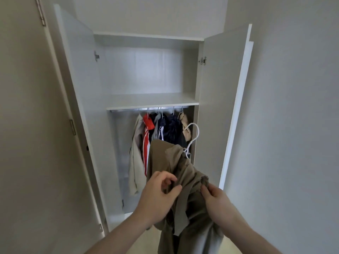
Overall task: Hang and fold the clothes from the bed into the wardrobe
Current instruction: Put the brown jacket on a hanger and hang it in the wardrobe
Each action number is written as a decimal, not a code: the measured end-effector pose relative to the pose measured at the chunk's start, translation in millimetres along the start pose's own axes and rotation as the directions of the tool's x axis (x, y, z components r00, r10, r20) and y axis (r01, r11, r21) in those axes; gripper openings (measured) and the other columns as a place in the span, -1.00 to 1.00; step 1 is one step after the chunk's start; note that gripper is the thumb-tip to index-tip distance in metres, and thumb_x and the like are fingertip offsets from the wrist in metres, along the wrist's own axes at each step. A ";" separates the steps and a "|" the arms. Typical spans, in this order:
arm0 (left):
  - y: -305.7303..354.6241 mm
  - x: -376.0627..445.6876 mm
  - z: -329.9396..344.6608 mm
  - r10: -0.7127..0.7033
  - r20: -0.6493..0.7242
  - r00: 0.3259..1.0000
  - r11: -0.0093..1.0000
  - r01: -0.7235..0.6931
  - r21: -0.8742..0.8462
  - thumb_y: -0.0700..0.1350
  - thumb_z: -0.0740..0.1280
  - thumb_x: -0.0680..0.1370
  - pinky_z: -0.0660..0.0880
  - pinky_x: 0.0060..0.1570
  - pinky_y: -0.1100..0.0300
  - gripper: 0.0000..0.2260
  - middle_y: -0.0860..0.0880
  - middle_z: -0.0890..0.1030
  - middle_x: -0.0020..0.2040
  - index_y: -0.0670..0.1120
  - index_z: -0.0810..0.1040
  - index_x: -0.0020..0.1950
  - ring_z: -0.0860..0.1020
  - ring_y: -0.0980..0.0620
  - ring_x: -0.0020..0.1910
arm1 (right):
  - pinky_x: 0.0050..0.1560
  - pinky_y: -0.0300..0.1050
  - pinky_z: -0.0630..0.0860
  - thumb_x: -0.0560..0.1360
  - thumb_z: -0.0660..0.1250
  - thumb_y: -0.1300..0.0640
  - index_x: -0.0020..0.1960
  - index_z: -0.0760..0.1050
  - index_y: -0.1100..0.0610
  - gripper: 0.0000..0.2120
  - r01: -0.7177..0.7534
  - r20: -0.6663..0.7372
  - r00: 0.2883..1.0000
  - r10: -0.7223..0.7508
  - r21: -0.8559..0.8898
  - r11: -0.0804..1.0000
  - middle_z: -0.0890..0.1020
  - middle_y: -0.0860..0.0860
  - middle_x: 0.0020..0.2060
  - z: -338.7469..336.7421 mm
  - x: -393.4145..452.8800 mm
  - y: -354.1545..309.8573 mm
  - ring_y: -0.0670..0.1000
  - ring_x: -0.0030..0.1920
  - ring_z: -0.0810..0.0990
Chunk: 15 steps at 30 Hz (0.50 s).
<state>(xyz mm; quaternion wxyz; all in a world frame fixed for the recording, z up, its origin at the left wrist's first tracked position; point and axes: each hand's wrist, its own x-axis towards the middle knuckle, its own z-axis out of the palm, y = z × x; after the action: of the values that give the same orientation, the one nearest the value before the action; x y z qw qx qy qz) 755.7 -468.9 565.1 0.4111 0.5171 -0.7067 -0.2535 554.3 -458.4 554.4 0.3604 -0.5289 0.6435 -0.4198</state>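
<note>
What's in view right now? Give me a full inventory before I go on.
Wardrobe: one, white, doors open, ahead.
Shelf: one, white, above the rail.
Rail: one, metallic, under the shelf.
Hung clothes: several, beige, red, grey, navy, tan, on the rail.
Olive garment: one, held in front of the wardrobe.
Hanger: one, white, hook sticking out of the olive garment.
Left hand: grips the garment.
Right hand: pinches the garment.
</note>
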 end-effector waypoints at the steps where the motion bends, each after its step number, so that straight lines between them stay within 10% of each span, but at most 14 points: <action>1: -7.2 5.6 -1.8 -0.014 -0.005 1.000 1.000 0.014 -0.010 0.15 0.41 0.54 0.46 -0.13 0.46 -0.93 0.28 0.58 -0.08 0.22 0.58 -0.02 0.56 0.29 -0.05 | -0.01 -0.20 0.54 0.70 0.18 0.01 -0.03 0.59 -0.05 -0.76 0.011 0.014 1.000 -0.011 0.004 1.000 0.70 -0.09 -0.13 9.2 12.9 -3.7 -0.08 -0.04 0.65; 5: -33.0 41.8 -6.6 -0.200 0.164 0.966 0.964 0.224 -0.144 0.20 0.32 0.60 0.46 -0.07 0.27 -0.78 0.22 0.66 -0.20 0.15 0.68 -0.09 0.62 0.19 -0.11 | 0.08 -0.15 0.55 0.71 0.18 0.04 0.02 0.55 -0.10 -0.81 0.012 0.140 0.990 -0.031 0.135 0.991 0.69 -0.09 -0.04 50.6 63.7 -14.5 -0.06 0.05 0.65; 12: -80.0 139.5 -6.4 -0.456 0.044 0.889 0.831 0.443 -0.337 0.23 0.36 0.56 0.58 0.01 0.08 -0.65 -0.14 0.70 -0.08 -0.03 0.73 -0.05 0.67 -0.01 -0.10 | 0.12 -0.10 0.64 0.69 0.23 0.06 0.17 0.57 -0.03 -0.84 0.020 0.416 0.903 -0.109 0.212 0.977 0.74 -0.09 -0.03 110.8 160.6 -18.5 -0.12 -0.01 0.71; 15: -97.5 177.1 -5.5 -0.514 -0.021 0.857 0.817 0.482 -0.318 0.16 0.39 0.57 0.58 -0.07 0.22 -0.75 0.02 0.72 -0.16 0.04 0.74 -0.12 0.68 0.10 -0.13 | 0.23 -0.04 0.61 0.67 0.27 0.04 0.21 0.53 -0.09 -0.86 0.042 0.532 0.835 -0.137 0.187 0.981 0.71 -0.10 0.04 128.0 204.6 -16.2 -0.11 0.06 0.69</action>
<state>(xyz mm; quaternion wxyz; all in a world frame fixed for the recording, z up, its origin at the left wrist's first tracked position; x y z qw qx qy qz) 788.7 -667.7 548.1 0.4411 0.6279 -0.4767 -0.4289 639.6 -681.4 515.6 0.5510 -0.6233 0.4519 -0.3220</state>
